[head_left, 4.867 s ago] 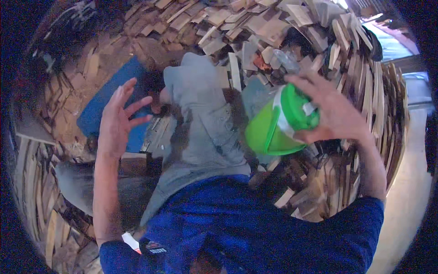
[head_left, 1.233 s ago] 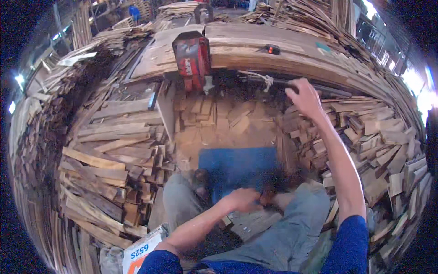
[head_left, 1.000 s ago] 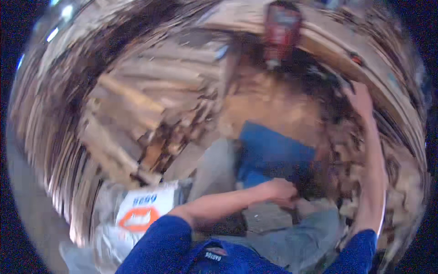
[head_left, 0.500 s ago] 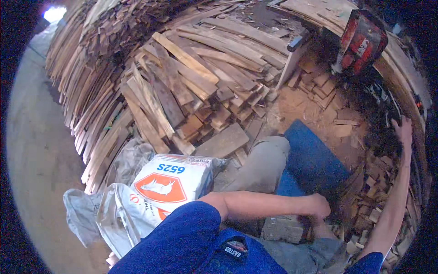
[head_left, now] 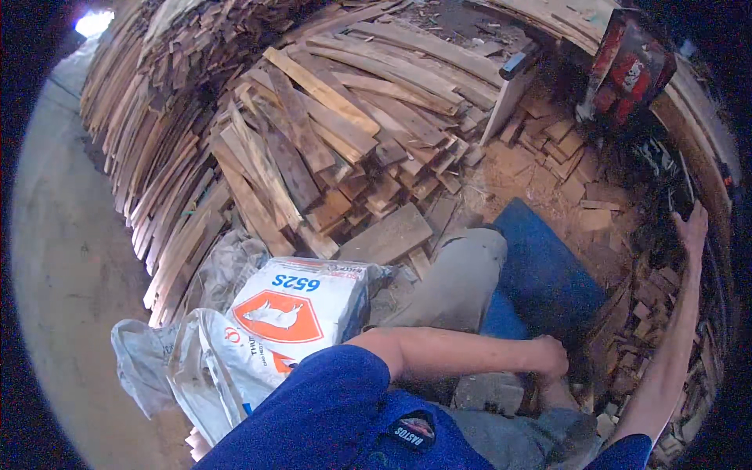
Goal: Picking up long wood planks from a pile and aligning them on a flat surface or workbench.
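My left hand (head_left: 551,358) is closed near my bent leg, its forearm crossing in front of my body. Whatever its fingers may hold is hidden. My right arm stretches far out to the right. The right hand (head_left: 691,228) has thumb and fingers apart, beside a long wooden board (head_left: 699,153) and a dark heap of debris. A thin pale strip (head_left: 687,176) shows just above its fingertips; contact cannot be made out. Below that hand lie many small wood offcuts (head_left: 647,309).
A printed white sack (head_left: 333,304) lies at my left. Ahead are stacked wooden slats (head_left: 313,129) and an upright blade-like piece with a dark handle (head_left: 513,66). A red and black box-shaped machine (head_left: 629,74) stands far right. A blue panel (head_left: 544,262) is before my knee (head_left: 466,262).
The view has shifted slightly, so the slats and sack sit a little further right. My right hand has turned slightly in about the same place. The left hand remains closed near my leg.
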### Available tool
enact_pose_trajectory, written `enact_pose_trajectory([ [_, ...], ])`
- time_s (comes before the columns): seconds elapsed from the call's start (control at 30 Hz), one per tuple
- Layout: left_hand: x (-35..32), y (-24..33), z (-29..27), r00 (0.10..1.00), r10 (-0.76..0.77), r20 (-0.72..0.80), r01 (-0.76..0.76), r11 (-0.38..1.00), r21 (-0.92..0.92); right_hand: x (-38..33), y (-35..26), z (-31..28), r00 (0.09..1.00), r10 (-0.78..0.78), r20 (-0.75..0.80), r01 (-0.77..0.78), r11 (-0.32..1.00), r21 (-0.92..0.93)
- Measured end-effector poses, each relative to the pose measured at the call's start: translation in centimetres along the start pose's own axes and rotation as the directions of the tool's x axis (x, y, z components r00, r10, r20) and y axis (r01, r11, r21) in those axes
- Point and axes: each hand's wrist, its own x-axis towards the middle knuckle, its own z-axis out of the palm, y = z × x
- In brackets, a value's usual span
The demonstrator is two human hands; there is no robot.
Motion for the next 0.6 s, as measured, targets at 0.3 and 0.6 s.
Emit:
enact_pose_trajectory([
  [0.3,1.8,-0.7,2.0,0.999,-0.002,-0.041,0.001,1.000,-0.020,-6.9,-5.5,-5.4,0.996,-0.057,-0.074,0.060,0.997,0.041],
  [0.6,-0.9,0.2,-1.2,0.991,-0.064,0.119,0.089,0.973,-0.215,-36.2,-14.6,-11.3,0.537,-0.442,0.718,-0.387,0.628,0.675],
])
